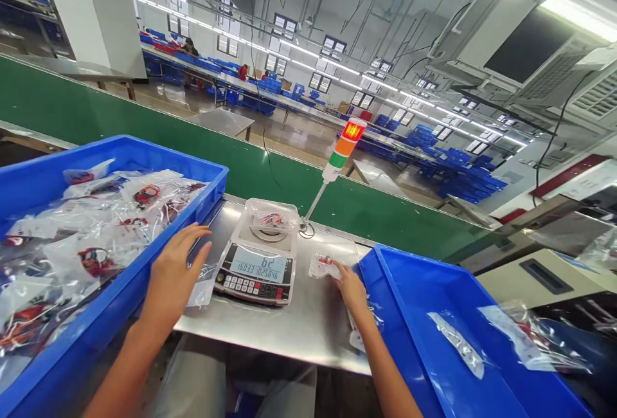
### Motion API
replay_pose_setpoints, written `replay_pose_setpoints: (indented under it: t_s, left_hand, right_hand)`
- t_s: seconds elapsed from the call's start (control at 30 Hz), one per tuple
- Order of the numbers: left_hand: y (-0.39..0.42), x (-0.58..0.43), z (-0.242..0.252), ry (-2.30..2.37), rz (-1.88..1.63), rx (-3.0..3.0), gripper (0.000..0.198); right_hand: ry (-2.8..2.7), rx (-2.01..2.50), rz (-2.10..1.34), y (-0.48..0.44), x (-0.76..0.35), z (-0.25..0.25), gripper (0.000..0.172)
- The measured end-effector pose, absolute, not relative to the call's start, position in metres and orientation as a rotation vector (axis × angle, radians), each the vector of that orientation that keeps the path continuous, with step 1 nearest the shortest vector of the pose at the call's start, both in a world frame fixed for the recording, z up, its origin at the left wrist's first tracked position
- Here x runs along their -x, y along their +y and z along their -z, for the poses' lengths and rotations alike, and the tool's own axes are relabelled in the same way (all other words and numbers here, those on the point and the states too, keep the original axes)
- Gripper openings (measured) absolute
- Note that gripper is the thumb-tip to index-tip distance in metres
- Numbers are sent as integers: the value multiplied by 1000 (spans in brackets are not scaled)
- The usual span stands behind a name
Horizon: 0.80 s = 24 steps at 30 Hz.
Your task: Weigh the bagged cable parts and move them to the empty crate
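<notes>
My left hand [177, 270] hovers between the left blue tray and the scale with thumb and fingers apart, holding nothing. My right hand [353, 290] has its fingertips closed at the right edge of a small clear bag of red-wired parts [324, 265] on the metal bench. A digital weighing scale [255, 273] stands between my hands, its display lit. On its pan lies another clear bag of wired parts [272, 219]. Beside the scale's left edge, a further plastic bag [201, 292] is partly hidden by my left hand.
A blue tray [219, 180] full of bagged parts is at the left. Another blue tray [409, 315] at the right holds a few bags. A signal light [344, 151] glows red behind the scale, before a green partition [270, 170]. A beige machine [544, 276] sits far right.
</notes>
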State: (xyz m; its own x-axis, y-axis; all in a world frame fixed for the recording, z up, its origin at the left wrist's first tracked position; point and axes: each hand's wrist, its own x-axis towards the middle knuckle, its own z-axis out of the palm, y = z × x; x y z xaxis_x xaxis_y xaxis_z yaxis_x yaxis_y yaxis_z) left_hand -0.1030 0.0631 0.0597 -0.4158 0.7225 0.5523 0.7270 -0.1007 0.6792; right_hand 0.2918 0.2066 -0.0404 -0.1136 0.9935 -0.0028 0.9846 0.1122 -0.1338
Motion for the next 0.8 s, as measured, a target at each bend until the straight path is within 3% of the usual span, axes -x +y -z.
replay_pose_setpoints:
  t_s: [0.13,0.23,0.43,0.8]
  left_hand:
    - [77,88,-38,-2114,1634,1851,40]
    - [83,81,-36,-2094,1649,1923,39]
    - [96,70,-45,-2026,1648,1971,33]
    - [173,35,-60,-1700,1215,2333,25]
  right_hand:
    - [-2129,1876,-164,209,-303,42,52]
    - [-1930,1802,-216,216,-308,37,38]
    - [-1775,1724,-248,218,-319,14,66]
    - [-1501,1579,-398,195,-304,-43,63]
